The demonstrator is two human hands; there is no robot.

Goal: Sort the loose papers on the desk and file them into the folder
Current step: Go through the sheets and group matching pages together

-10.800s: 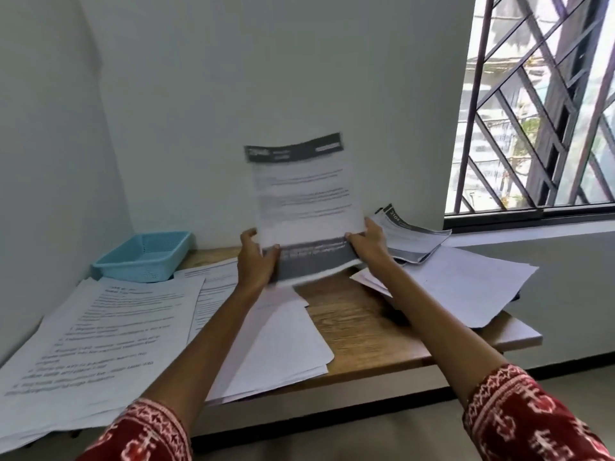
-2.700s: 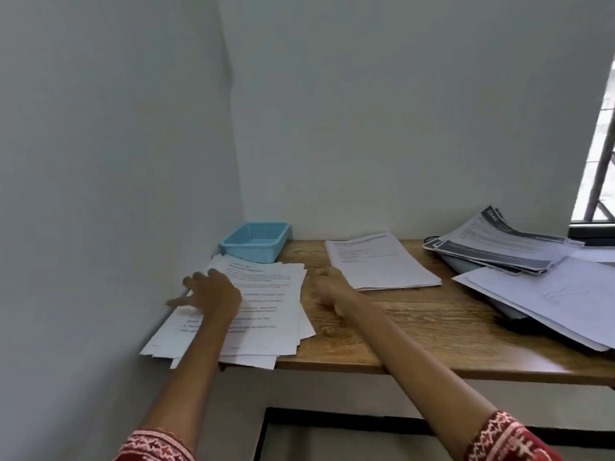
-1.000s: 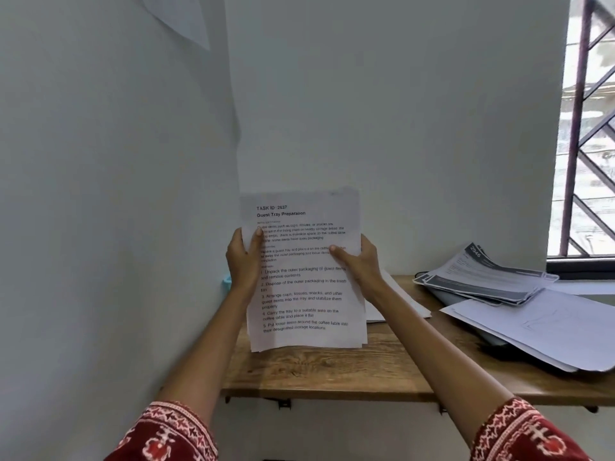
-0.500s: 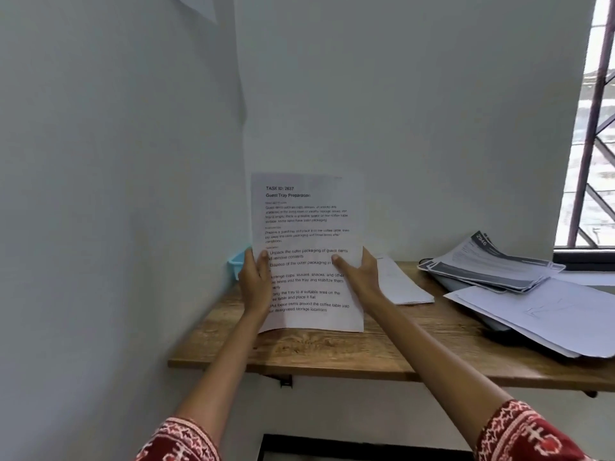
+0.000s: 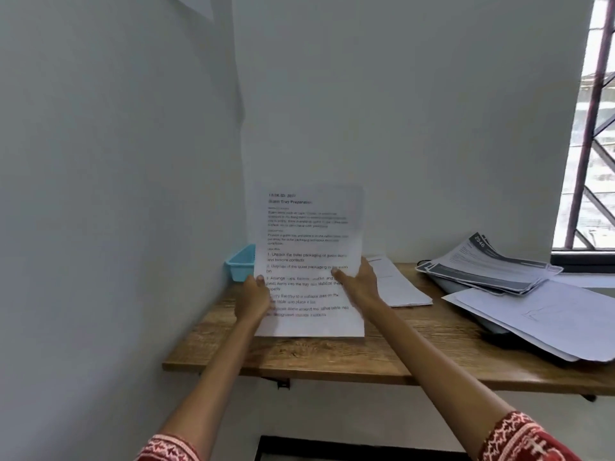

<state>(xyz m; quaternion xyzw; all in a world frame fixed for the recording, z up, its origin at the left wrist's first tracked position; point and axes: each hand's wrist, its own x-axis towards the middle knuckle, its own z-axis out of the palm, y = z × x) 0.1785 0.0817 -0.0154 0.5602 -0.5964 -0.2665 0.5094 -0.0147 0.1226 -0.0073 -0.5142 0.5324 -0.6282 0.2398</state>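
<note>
Hands: left hand [image 5: 253,299] and right hand [image 5: 359,283] pinching printed stack [image 5: 307,261] upright on desk [image 5: 349,357].
Done: one stack gathered.
Left: other piles unfiled; folder unseen.

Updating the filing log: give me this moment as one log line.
left hand: grips upright white printed paper stack | right hand: grips it too | stack's bottom edge at wooden desk

Both arms are stretched forward over the desk [image 5: 382,354]; the printed sheets [image 5: 309,261] are pinched upright by the left hand [image 5: 253,299] and right hand [image 5: 361,284].
</note>
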